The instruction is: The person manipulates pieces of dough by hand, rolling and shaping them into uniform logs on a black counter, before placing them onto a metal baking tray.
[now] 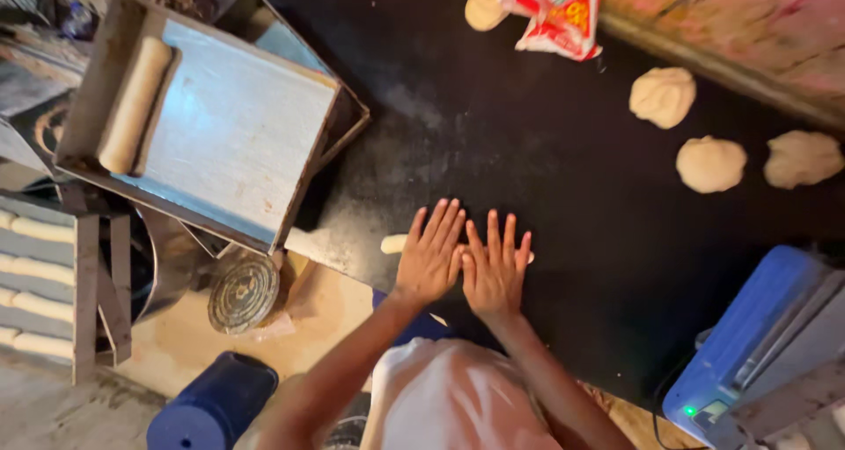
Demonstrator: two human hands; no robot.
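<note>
right at the middle of the frame a thin rope of pale dough (393,243) lies across the dark tabletop (563,239), its left end poking out past the left hand (429,258) and a sliver of its other end showing beside the right hand (495,270). both hands lie flat on it side by side, fingers (440,226) spread and straight, palms down, gripping nothing. judging by this, the step in hand is rolling the piece out into a long stick under the palms. the next move would call for even downward pressure and the hands drifting apart toward the ends, so the rope thins without tearing or going lumpy in the middle.

outward from there, three rough dough lumps (710,163) wait toward the upper right of the frame, well apart from the hands, and a red and white packet (556,12) lies at the top edge beside another lump. in the upper left, a metal tray (238,124) carries one finished dough stick (134,104) along its left side. more sticks lie in rows at the far left edge. a blue scale (757,344) sits at the lower right.
</note>
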